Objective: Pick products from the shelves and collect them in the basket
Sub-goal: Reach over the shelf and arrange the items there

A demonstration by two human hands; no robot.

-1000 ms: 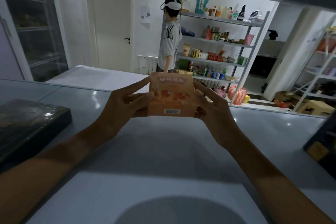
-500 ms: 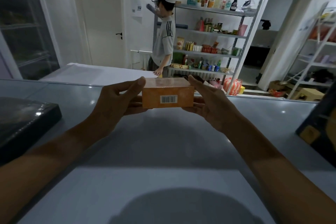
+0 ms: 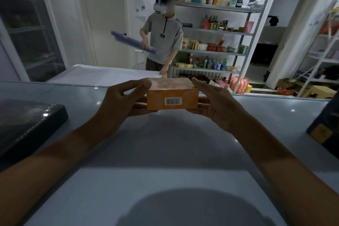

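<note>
An orange box [image 3: 172, 95] with a barcode on its near side is held level above the grey shelf surface [image 3: 165, 143]. My left hand [image 3: 122, 101] grips its left end, thumb on top and fingers underneath. My right hand [image 3: 214, 102] holds the right end the same way. No basket shows in this view.
A dark flat box [image 3: 27, 121] lies on the shelf surface at the left, and a dark box with a yellow label [image 3: 324, 126] stands at the right edge. Beyond, another person [image 3: 165, 36] holding a purple item stands before a stocked metal rack [image 3: 220, 42].
The box has tipped from upright with its front facing me to lying flat, barcode side towards me. The person in the background turned around to face this way, now holding a purple item.
</note>
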